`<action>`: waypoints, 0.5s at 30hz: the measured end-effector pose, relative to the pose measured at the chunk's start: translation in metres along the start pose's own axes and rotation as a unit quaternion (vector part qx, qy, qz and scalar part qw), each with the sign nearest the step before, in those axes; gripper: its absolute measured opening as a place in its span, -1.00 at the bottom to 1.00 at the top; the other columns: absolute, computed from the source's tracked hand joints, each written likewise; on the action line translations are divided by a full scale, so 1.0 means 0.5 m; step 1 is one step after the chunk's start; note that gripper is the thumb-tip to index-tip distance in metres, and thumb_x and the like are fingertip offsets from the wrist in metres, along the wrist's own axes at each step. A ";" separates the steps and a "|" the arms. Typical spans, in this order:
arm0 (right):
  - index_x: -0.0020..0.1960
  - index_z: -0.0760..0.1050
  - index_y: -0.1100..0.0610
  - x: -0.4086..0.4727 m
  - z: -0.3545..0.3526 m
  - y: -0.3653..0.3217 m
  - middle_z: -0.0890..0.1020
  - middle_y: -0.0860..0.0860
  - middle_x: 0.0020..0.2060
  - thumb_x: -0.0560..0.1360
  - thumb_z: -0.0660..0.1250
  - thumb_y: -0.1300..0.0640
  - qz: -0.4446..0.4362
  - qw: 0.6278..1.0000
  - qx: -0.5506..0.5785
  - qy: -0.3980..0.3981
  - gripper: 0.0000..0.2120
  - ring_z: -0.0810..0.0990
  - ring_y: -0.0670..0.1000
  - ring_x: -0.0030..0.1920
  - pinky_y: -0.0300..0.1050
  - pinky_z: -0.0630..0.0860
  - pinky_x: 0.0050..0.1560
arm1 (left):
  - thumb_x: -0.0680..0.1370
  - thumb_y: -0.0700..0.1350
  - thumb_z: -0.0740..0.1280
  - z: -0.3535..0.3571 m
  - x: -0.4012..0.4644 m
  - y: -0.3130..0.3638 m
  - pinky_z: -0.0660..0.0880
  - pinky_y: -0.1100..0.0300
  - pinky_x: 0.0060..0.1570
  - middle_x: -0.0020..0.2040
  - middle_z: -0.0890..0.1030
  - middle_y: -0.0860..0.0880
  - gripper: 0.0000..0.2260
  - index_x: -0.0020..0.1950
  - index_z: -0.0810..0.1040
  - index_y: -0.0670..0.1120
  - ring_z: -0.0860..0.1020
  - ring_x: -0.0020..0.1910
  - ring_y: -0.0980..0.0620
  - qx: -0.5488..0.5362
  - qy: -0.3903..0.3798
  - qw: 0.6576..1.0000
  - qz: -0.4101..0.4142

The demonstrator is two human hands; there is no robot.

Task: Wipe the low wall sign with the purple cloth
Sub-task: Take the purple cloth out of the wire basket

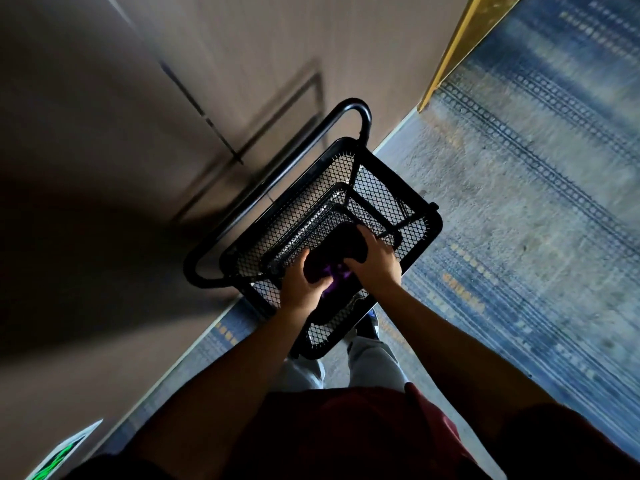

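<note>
Both hands reach into the top basket of a black mesh cart (412, 206). My left hand (301, 282) and my right hand (375, 259) grip a dark bundle of purple cloth (337, 251); a brighter purple fold shows between the hands. Low on the wall at the bottom left is a white sign with green markings (60, 457), partly cut off by the frame edge.
The cart stands close against a beige wall (173, 98) with a dark framed panel (277, 126). Its tubular handle (349, 107) points away from me. Blue and grey patterned carpet (519, 220) spreads to the right. A yellow edge (460, 39) rises at the upper right.
</note>
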State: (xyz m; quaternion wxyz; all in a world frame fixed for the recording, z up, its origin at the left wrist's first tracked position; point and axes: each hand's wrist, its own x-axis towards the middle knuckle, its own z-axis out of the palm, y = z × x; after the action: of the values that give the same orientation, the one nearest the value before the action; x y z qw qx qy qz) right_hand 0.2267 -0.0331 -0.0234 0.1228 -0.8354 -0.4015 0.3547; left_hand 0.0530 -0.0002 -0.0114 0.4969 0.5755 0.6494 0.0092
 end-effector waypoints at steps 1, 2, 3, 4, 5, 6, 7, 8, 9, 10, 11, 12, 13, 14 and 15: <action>0.59 0.22 -0.18 0.002 -0.001 0.005 0.61 0.12 0.24 0.47 0.52 -0.07 -0.015 1.000 -0.008 -0.002 -0.21 0.61 0.18 0.21 0.05 0.54 0.07 | 0.51 -0.05 0.55 0.003 -0.001 0.000 0.27 0.01 0.52 0.61 0.31 -0.13 -0.22 0.65 0.24 -0.01 0.30 0.59 -0.14 -0.002 0.002 1.000 0.000; 0.58 0.24 -0.18 0.005 -0.003 0.010 0.62 0.09 0.23 0.47 0.51 -0.07 -0.029 1.000 -0.011 -0.006 -0.24 0.64 0.18 0.18 0.03 0.55 0.05 | 0.51 -0.08 0.55 0.005 -0.004 -0.001 0.26 0.00 0.53 0.62 0.31 -0.11 -0.22 0.65 0.24 -0.01 0.30 0.60 -0.13 -0.004 0.009 1.000 -0.002; 0.56 0.26 -0.19 0.008 -0.006 0.014 0.63 0.07 0.24 0.48 0.51 -0.07 -0.040 0.999 -0.007 -0.013 -0.26 0.66 0.17 0.16 0.04 0.56 0.06 | 0.51 -0.10 0.55 0.008 -0.008 0.000 0.28 -0.02 0.52 0.62 0.32 -0.09 -0.21 0.65 0.24 0.00 0.31 0.59 -0.13 -0.005 0.021 1.000 -0.006; 0.55 0.28 -0.21 0.010 -0.010 0.017 0.64 0.06 0.25 0.48 0.51 -0.07 -0.048 0.999 0.004 -0.021 -0.28 0.67 0.18 0.16 0.06 0.57 0.09 | 0.51 -0.11 0.55 0.010 -0.014 0.001 0.30 -0.03 0.50 0.62 0.33 -0.08 -0.22 0.64 0.24 0.02 0.32 0.58 -0.14 -0.007 0.038 0.999 -0.011; 0.54 0.28 -0.22 0.013 -0.014 0.021 0.66 0.04 0.25 0.48 0.51 -0.06 -0.054 0.998 0.018 -0.028 -0.29 0.67 0.18 0.16 0.09 0.59 0.12 | 0.50 -0.12 0.55 0.011 -0.021 0.003 0.31 -0.04 0.49 0.61 0.35 -0.08 -0.22 0.64 0.25 0.02 0.34 0.57 -0.15 -0.013 0.054 0.998 -0.014; 0.54 0.29 -0.23 0.015 -0.019 0.024 0.67 0.04 0.23 0.47 0.51 -0.06 -0.058 0.997 0.032 -0.033 -0.29 0.68 0.19 0.15 0.11 0.62 0.14 | 0.50 -0.13 0.55 0.014 -0.027 0.004 0.32 -0.03 0.48 0.60 0.37 -0.08 -0.24 0.63 0.27 0.02 0.35 0.57 -0.15 -0.023 0.067 0.997 -0.015; 0.54 0.29 -0.24 0.017 -0.025 0.027 0.69 0.05 0.21 0.47 0.51 -0.05 -0.060 0.997 0.042 -0.036 -0.29 0.69 0.19 0.13 0.11 0.63 0.13 | 0.50 -0.14 0.55 0.016 -0.032 0.007 0.32 -0.02 0.47 0.59 0.38 -0.08 -0.25 0.63 0.29 0.02 0.36 0.56 -0.15 -0.037 0.076 0.996 -0.013; 0.54 0.29 -0.24 0.018 -0.031 0.030 0.70 0.06 0.18 0.46 0.51 -0.06 -0.062 0.996 0.049 -0.036 -0.28 0.69 0.19 0.11 0.07 0.63 0.11 | 0.50 -0.15 0.55 0.017 -0.037 0.010 0.32 -0.02 0.48 0.59 0.39 -0.07 -0.26 0.62 0.30 0.02 0.36 0.56 -0.14 -0.055 0.083 0.995 -0.011; 0.54 0.30 -0.25 0.021 -0.037 0.034 0.71 0.06 0.16 0.46 0.51 -0.07 -0.065 0.996 0.053 -0.032 -0.28 0.70 0.18 0.09 0.00 0.61 0.07 | 0.50 -0.17 0.54 0.017 -0.041 0.016 0.32 -0.03 0.49 0.59 0.38 -0.06 -0.27 0.61 0.31 0.03 0.36 0.56 -0.13 -0.077 0.089 0.993 -0.012; 0.53 0.32 -0.25 0.023 -0.044 0.037 0.72 0.06 0.14 0.45 0.52 -0.07 -0.068 0.996 0.056 -0.027 -0.28 0.70 0.18 0.07 -0.07 0.57 0.01 | 0.50 -0.19 0.54 0.015 -0.045 0.023 0.33 -0.06 0.50 0.59 0.37 -0.06 -0.27 0.61 0.31 0.04 0.35 0.56 -0.13 -0.103 0.094 0.990 -0.015; 0.53 0.33 -0.25 0.026 -0.051 0.040 0.73 0.06 0.12 0.44 0.52 -0.07 -0.072 0.995 0.059 -0.024 -0.29 0.70 0.17 0.05 -0.12 0.51 -0.04 | 0.51 -0.21 0.53 0.011 -0.048 0.030 0.34 -0.12 0.51 0.60 0.36 -0.06 -0.27 0.61 0.31 0.05 0.35 0.56 -0.13 -0.128 0.097 0.987 -0.018; 0.52 0.34 -0.25 0.029 -0.057 0.041 0.73 0.06 0.10 0.44 0.52 -0.07 -0.075 0.995 0.063 -0.025 -0.30 0.70 0.16 0.03 -0.15 0.46 -0.08 | 0.51 -0.22 0.52 0.007 -0.052 0.038 0.37 -0.17 0.50 0.60 0.35 -0.06 -0.28 0.61 0.31 0.06 0.35 0.56 -0.14 -0.147 0.098 0.984 -0.019; 0.52 0.35 -0.24 0.032 -0.063 0.044 0.73 0.06 0.08 0.44 0.52 -0.07 -0.079 0.994 0.068 -0.027 -0.30 0.70 0.16 0.00 -0.16 0.43 -0.10 | 0.52 -0.23 0.51 0.003 -0.056 0.046 0.39 -0.20 0.49 0.60 0.35 -0.07 -0.29 0.61 0.31 0.07 0.36 0.55 -0.14 -0.160 0.098 0.982 -0.016; 0.51 0.36 -0.24 0.035 -0.070 0.045 0.73 0.06 0.08 0.44 0.52 -0.07 -0.083 0.994 0.071 -0.029 -0.31 0.70 0.16 0.00 -0.17 0.41 -0.10 | 0.53 -0.24 0.49 -0.001 -0.059 0.055 0.41 -0.20 0.47 0.59 0.37 -0.08 -0.30 0.61 0.31 0.06 0.38 0.54 -0.15 -0.170 0.099 0.980 -0.010; 0.51 0.37 -0.23 0.036 -0.078 0.046 0.73 0.06 0.09 0.44 0.53 -0.07 -0.088 0.993 0.071 -0.028 -0.31 0.70 0.16 0.01 -0.17 0.41 -0.09 | 0.53 -0.26 0.48 -0.006 -0.063 0.064 0.44 -0.15 0.45 0.58 0.38 -0.10 -0.30 0.61 0.31 0.06 0.40 0.53 -0.15 -0.183 0.098 0.978 -0.001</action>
State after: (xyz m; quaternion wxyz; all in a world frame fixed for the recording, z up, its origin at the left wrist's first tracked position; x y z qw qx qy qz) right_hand 0.2747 -0.0310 -0.0156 0.2014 -0.7757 -0.4501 0.3939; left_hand 0.0696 -0.0114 0.0288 0.5277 0.4705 0.6830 0.1835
